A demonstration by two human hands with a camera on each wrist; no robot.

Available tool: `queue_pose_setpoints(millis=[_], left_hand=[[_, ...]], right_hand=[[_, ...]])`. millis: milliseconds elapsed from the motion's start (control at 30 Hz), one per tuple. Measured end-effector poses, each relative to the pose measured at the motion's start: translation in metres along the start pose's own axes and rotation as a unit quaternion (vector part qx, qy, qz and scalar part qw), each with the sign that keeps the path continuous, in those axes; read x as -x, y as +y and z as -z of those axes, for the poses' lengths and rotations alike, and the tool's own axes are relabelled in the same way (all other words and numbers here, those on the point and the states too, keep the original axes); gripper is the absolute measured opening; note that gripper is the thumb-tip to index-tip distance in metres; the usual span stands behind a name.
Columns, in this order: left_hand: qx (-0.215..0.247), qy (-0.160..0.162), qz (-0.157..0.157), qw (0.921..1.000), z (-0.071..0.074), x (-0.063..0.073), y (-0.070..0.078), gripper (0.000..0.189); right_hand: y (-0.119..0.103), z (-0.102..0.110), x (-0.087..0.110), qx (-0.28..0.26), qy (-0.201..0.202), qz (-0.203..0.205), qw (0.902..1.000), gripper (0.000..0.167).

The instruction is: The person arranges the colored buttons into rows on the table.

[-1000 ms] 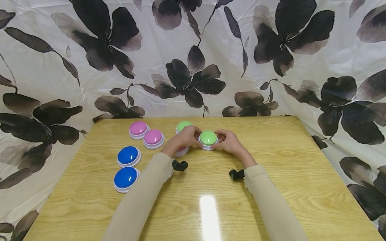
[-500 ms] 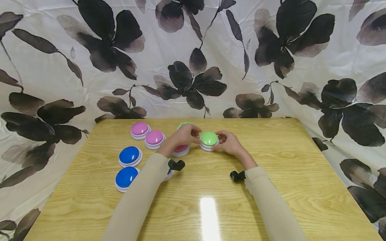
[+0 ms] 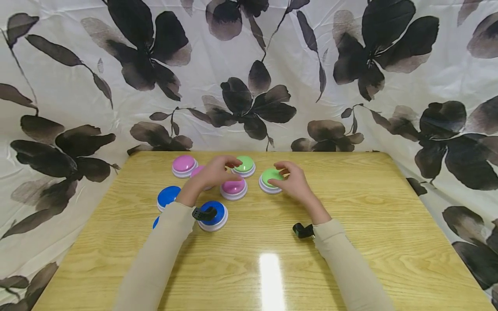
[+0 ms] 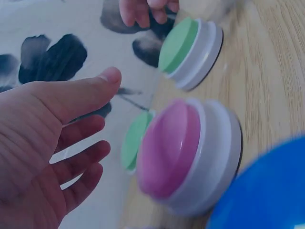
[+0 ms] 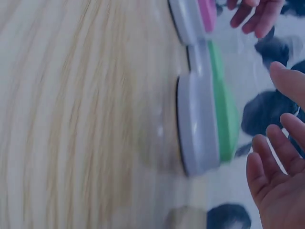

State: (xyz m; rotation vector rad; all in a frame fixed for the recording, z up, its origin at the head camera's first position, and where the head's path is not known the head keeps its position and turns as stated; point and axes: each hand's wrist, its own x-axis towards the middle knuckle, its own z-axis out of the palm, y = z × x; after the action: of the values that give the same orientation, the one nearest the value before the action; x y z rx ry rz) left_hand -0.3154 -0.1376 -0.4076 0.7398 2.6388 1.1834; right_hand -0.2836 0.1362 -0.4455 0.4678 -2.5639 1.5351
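Green button (image 3: pixel 269 176), head view: right hand (image 3: pixel 294 182) overlaps; wrist view: gap between.

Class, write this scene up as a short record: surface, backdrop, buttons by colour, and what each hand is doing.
Surface: wood-grain table
Backdrop: floral cloth
Green buttons: two
Pink buttons: three
Blue buttons: three, one mostly hidden by the left sleeve
Left hand: holds nothing, raised off the table
Right hand: holds nothing, nearest the right green button
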Motion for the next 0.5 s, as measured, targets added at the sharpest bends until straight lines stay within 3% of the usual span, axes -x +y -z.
queue_pose_setpoints(millis=[233,500], left_hand=[[-0.023,0.003,0.030,0.9993,0.012,0.019,-0.015,0.052],[-0.024,-0.014,0.054,0.9981,0.015,0.030,-0.032,0.058]], right_hand=[[-0.023,-0.024,-0.003,-0.040,-0.047,0.002,0.9981,0.049],[-0.025,-0.055,-0.008,-0.055,-0.087,-0.003,0.9947,0.055]])
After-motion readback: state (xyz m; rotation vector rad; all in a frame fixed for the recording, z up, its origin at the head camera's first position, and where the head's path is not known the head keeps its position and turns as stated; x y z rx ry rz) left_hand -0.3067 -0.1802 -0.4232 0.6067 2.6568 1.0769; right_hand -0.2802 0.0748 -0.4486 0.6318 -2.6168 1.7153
